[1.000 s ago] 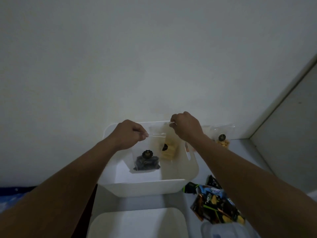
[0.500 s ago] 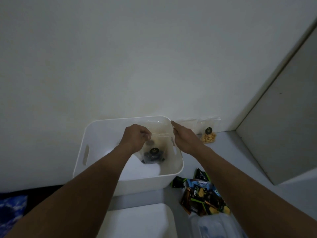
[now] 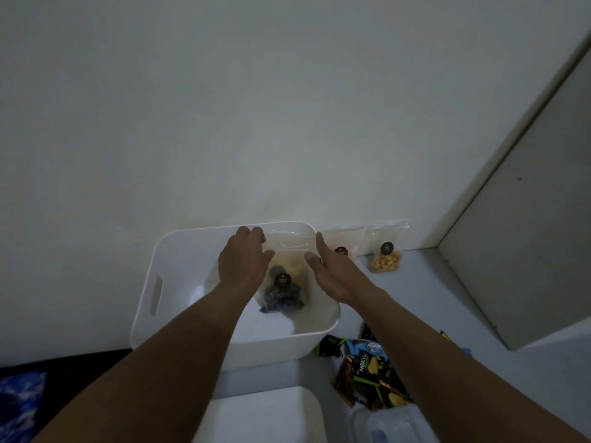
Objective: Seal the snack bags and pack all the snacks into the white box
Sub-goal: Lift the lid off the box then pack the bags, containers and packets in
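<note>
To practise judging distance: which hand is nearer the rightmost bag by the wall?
Right. The right hand is left of the bag, over the right rim of the white box; the left hand is farther left, above the box.

White box (image 3: 179,251): smooth, matt plastic. Bag (image 3: 284,270) inside it: clear, glossy film. Wrappers (image 3: 367,375) right of box: glossy printed foil. Tabletop (image 3: 415,298): smooth, matt.

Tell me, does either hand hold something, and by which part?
Right hand is open, holding nothing. Left hand covers the upper left edge of the clear bag; a grip cannot be told.
</note>
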The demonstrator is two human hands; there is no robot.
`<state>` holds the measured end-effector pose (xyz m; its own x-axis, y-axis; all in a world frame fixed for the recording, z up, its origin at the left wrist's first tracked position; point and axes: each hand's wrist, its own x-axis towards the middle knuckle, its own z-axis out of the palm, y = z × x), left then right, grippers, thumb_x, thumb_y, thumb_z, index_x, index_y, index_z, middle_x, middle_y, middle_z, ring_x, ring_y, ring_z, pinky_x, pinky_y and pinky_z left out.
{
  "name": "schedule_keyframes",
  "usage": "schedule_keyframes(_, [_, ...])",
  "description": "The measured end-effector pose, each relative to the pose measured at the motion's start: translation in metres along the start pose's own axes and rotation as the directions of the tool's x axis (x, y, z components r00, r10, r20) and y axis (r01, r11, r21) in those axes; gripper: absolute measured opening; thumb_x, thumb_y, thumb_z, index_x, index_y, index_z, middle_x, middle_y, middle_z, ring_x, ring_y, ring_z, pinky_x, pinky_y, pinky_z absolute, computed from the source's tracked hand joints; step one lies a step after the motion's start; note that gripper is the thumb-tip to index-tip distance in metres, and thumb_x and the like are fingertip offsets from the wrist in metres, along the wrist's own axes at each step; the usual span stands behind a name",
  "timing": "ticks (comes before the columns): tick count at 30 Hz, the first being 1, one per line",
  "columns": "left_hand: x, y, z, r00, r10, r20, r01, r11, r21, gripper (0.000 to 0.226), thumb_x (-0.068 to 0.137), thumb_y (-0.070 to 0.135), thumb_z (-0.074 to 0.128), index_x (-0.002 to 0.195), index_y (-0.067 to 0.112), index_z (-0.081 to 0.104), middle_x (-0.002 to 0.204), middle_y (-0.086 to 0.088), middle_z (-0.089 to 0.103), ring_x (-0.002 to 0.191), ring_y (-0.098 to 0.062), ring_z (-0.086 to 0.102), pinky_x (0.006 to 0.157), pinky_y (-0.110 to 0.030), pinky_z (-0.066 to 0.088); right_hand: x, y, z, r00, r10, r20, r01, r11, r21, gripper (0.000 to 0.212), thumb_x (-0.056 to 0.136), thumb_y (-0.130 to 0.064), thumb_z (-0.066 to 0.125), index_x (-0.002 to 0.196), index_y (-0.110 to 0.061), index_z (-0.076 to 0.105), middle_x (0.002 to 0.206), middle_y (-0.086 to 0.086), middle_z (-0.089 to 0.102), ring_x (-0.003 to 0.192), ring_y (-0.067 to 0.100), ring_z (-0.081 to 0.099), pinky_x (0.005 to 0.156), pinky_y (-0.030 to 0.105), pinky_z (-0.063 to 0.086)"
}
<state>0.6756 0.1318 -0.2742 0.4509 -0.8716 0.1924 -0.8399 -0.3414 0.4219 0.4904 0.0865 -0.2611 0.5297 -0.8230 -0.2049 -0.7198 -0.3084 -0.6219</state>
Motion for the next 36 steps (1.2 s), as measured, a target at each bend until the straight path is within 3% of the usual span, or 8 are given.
schedule_keyframes(5, [-0.005, 0.020, -0.012, 0.999, 0.000, -0.038, 0.000, 1.000, 0.022, 0.032, 0.090, 0.039, 0.064, 0.115, 0.018, 0.060, 0.118, -0.006, 0.059, 0.107, -0.026, 0.056, 0.079, -0.038, 0.050, -0.007, 0.001, -0.013, 1.000, -0.001, -0.007, 0.001, 1.000, 0.017, 0.067, 0.104, -0.051, 0.024, 0.159, -0.017, 0.004, 0.151, 0.015, 0.044, 0.140, 0.030, 0.039, 0.108, 0.038, 0.032])
schedule_keyframes(14, [-0.014, 0.118, -0.011, 0.968, 0.252, -0.011, -0.252, 0.963, -0.101, 0.032, 0.095, 0.040, 0.053, 0.122, 0.022, 0.056, 0.124, -0.003, 0.059, 0.114, -0.024, 0.052, 0.089, -0.040, 0.049, -0.009, 0.055, -0.083, 0.992, 0.023, -0.124, -0.030, 0.998, -0.058, 0.063, 0.104, -0.048, 0.032, 0.157, -0.017, 0.019, 0.160, 0.010, 0.028, 0.148, 0.025, 0.026, 0.118, 0.039, 0.023])
schedule_keyframes(19, [-0.023, 0.175, 0.028, 0.957, 0.290, 0.012, -0.288, 0.955, -0.072, 0.032, 0.093, 0.033, 0.057, 0.123, 0.021, 0.056, 0.123, -0.003, 0.057, 0.117, -0.025, 0.050, 0.085, -0.038, 0.048, 0.001, 0.110, -0.119, 0.984, 0.023, -0.176, -0.048, 0.989, -0.139, 0.062, 0.101, -0.036, 0.047, 0.155, -0.014, 0.024, 0.156, 0.013, 0.032, 0.142, 0.029, 0.036, 0.112, 0.040, 0.034])
schedule_keyframes(23, [-0.023, 0.199, 0.071, 0.989, 0.151, -0.003, -0.150, 0.982, -0.114, 0.032, 0.091, 0.025, 0.061, 0.121, 0.021, 0.053, 0.123, -0.002, 0.053, 0.116, -0.023, 0.047, 0.082, -0.036, 0.047, 0.016, 0.156, -0.134, 0.975, 0.016, -0.222, -0.057, 0.982, -0.179, 0.064, 0.096, -0.023, 0.056, 0.152, -0.014, 0.026, 0.153, 0.015, 0.031, 0.134, 0.033, 0.043, 0.105, 0.045, 0.043])
schedule_keyframes(26, [-0.016, 0.207, 0.099, 0.995, -0.085, -0.054, 0.072, 0.975, -0.211, 0.034, 0.088, 0.018, 0.065, 0.118, 0.019, 0.049, 0.122, -0.006, 0.050, 0.113, -0.025, 0.048, 0.083, -0.037, 0.046, 0.031, 0.186, -0.136, 0.965, 0.016, -0.260, -0.054, 0.988, -0.141, 0.062, 0.094, -0.015, 0.057, 0.149, -0.014, 0.029, 0.149, 0.015, 0.033, 0.128, 0.034, 0.047, 0.100, 0.044, 0.047])
schedule_keyframes(31, [0.002, 0.204, 0.148, 0.880, -0.466, -0.094, 0.402, 0.836, -0.374, 0.036, 0.086, 0.014, 0.067, 0.115, 0.013, 0.045, 0.123, -0.016, 0.051, 0.114, -0.037, 0.052, 0.092, -0.047, 0.047, 0.056, 0.220, -0.128, 0.946, 0.014, -0.323, -0.045, 0.995, -0.087, 0.049, 0.095, -0.017, 0.057, 0.139, -0.017, 0.035, 0.134, 0.012, 0.045, 0.110, 0.030, 0.056, 0.086, 0.042, 0.052])
schedule_keyframes(36, [0.019, 0.193, 0.178, 0.785, -0.613, -0.094, 0.509, 0.723, -0.467, 0.041, 0.086, 0.015, 0.068, 0.116, 0.014, 0.041, 0.123, -0.019, 0.058, 0.114, -0.040, 0.056, 0.094, -0.051, 0.049, 0.072, 0.238, -0.117, 0.910, -0.047, -0.412, 0.024, 0.998, -0.061, 0.035, 0.095, -0.019, 0.059, 0.125, -0.020, 0.040, 0.121, 0.007, 0.051, 0.101, 0.025, 0.057, 0.074, 0.035, 0.047])
